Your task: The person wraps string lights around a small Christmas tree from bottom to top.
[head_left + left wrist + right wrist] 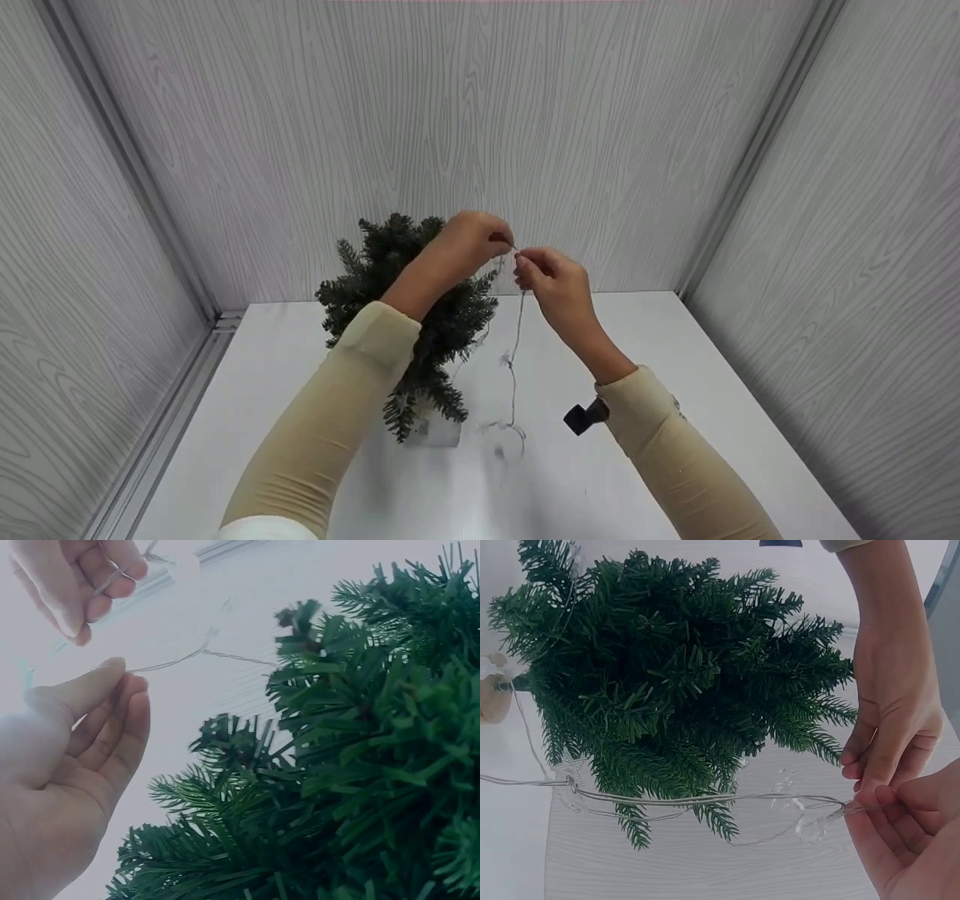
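Note:
A small artificial fir tree (405, 262) stands left of centre on a white table. My left hand (472, 236) is in front of its upper branches and pinches a thin string-light wire (169, 662) between thumb and fingertips. Just to the right, my right hand (555, 281) pinches the same wire, fingertips close to the left ones. From there the wire hangs toward the table, with small clear ornaments (810, 829) along it. Another stretch runs from my left fingertips to the branches. In the right wrist view, doubled strands lead to a clear star (570, 769).
The tree's pale base (442, 433) shows below the branches. A loop of wire (517, 435) lies low, near the base. Grey wood-grain panels (450, 112) enclose the table at the back and both sides. A black device (581, 418) sticks out from the right sleeve.

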`<state>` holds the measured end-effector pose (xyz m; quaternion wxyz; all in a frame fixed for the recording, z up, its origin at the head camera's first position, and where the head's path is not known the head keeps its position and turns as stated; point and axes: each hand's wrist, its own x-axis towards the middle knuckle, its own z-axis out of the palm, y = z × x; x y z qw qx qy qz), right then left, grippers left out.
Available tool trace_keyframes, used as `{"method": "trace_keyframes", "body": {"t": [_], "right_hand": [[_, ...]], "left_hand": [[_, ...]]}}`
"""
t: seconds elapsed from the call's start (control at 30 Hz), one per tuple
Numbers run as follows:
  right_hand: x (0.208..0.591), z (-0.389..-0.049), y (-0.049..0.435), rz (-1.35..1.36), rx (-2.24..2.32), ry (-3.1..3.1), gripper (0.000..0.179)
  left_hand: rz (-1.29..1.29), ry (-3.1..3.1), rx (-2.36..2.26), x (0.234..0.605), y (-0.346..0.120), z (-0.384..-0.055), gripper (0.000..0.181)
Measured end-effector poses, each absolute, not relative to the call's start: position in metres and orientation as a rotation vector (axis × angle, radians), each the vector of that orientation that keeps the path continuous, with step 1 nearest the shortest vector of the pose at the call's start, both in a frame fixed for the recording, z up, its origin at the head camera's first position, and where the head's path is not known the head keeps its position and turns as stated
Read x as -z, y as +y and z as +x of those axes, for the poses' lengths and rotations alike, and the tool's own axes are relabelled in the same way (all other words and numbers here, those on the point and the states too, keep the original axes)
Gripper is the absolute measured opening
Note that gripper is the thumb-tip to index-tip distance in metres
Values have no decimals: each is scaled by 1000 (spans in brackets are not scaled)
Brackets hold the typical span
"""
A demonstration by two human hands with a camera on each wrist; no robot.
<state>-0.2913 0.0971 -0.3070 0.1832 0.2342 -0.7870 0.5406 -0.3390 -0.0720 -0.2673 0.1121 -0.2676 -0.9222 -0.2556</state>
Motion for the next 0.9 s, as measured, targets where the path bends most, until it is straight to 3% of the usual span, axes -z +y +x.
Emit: {"method": "trace_keyframes", "body": {"t": [0.2,0.6,0.9], "right_hand": [[328,-313,106,643,-1387,-2255,18],[325,-301,108,612,-1218,-2283,16],[331,-300,104,598,-1124,-2300,24]], "left_hand": [[-754,-2655,633,263,-69,-345,17],[-691,-2462,298,248,-67,-360,22],[-612,-2434,331,241,-71,-370,22]]}}
